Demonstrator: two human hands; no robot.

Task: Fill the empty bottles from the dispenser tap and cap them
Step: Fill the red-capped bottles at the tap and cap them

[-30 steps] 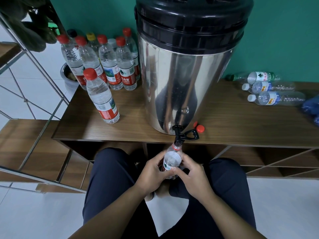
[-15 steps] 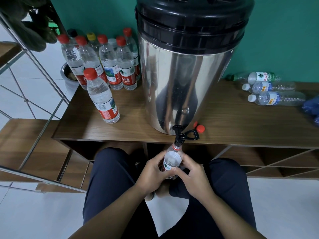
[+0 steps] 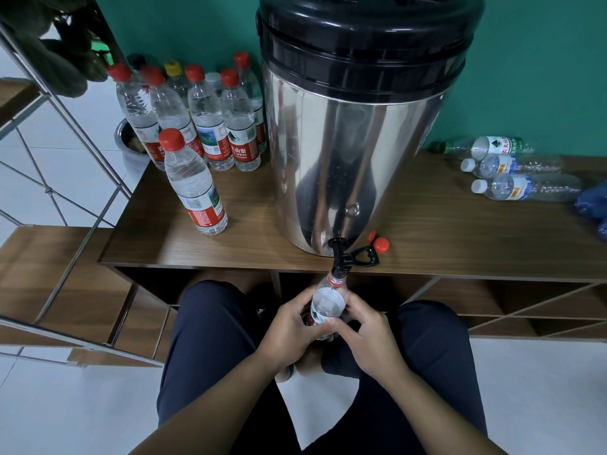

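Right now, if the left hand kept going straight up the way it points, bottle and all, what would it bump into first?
Most likely the black tap: the left hand grips the bottle right under it, neck at the spout. Behind that come the shelf edge and dispenser; depth is uncertain.

bottle (image 3: 326, 303) lower body hidden behind left hand (image 3: 289, 326) and right hand (image 3: 368, 336); fill level unreadable. dispenser (image 3: 354, 126) lid cut off by top edge.

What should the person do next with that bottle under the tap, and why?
Probably keep holding the bottle steady under the tap with both hands: it is uncapped, its neck sits at the spout, and the loose red cap waits on the shelf.
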